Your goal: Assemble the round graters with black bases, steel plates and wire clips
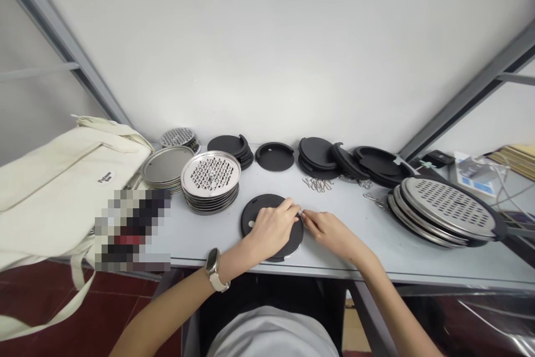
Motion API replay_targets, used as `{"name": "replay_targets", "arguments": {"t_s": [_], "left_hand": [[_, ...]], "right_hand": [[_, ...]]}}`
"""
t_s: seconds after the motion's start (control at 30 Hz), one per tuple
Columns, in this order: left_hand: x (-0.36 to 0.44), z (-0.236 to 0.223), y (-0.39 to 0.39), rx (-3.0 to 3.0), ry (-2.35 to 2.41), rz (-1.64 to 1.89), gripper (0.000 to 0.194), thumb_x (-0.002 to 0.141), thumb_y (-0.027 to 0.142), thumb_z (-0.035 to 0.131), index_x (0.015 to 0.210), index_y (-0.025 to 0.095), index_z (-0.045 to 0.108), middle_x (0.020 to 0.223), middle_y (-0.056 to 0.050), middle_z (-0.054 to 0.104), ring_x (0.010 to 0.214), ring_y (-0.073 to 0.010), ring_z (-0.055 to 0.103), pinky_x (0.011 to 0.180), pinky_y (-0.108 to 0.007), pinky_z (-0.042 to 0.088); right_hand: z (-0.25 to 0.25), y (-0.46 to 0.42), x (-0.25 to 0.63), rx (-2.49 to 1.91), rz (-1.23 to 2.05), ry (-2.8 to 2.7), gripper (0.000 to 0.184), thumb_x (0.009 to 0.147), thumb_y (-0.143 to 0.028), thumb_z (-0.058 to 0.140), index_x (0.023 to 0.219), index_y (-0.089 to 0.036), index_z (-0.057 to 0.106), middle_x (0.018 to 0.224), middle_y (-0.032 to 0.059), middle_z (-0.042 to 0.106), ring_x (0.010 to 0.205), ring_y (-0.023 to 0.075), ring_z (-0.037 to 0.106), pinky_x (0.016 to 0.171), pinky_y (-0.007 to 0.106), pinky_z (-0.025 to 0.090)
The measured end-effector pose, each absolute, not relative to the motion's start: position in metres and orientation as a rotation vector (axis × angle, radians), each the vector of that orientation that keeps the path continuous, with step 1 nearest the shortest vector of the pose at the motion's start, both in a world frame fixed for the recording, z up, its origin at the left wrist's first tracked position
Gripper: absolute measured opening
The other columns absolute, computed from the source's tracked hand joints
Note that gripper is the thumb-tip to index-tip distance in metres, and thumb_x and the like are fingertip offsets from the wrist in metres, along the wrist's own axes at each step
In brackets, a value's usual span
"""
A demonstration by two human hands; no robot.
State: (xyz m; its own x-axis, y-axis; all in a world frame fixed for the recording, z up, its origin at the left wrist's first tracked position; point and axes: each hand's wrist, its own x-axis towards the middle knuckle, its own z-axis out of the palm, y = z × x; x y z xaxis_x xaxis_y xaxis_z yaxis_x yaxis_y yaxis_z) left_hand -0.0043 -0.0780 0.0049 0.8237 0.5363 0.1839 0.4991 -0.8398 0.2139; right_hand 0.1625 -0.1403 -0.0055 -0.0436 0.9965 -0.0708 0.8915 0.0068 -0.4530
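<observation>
Across the black disc point(259, 211), the left hand point(273, 225) and right hand point(328, 230) pinch something small, partly hidden.

No word can be read with certainty. On the cream bag point(62, 179) at the table's point(334, 257) left end, a small, pale, rounded label point(106, 178) carries two short lines of dark lettering, the upper one longer; they are too small and blurred to spell out. The label sits on the bag's side nearest the table's left edge, and its lines slant.
</observation>
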Motion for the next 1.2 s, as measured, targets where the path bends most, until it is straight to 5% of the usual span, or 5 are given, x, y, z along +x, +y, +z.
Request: {"name": "replay_targets", "arguments": {"t_s": [0.83,1.2], "left_hand": [[-0.004,0.003,-0.078,2.842,0.804,0.335,0.031,0.098,0.032,0.032,0.125,0.027,0.046,0.109,-0.003,0.054,0.075,-0.0145,0.062,0.062,-0.026,0.046],[-0.004,0.002,-0.079,2.789,0.845,0.358,0.027,0.097,0.034,0.034,0.117,0.024,0.049,0.109,-0.003,0.054,0.076,-0.0155,0.063,0.065,-0.027,0.046]], "right_hand": [[-0.009,-0.144,0.179,-1.743,0.72,-1.983,0.036,0.097,-0.036,0.029,0.078,-0.018,0.053,0.067,-0.0001,0.056,0.059,0.0139,0.047,0.058,0.025,0.033],[-0.012,-0.156,0.181,-1.715,0.743,-1.843,0.035,0.096,-0.038,0.031,0.066,-0.02,0.037,0.06,-0.0043,0.038,0.056,0.0119,0.037,0.055,0.024,0.031]]}}
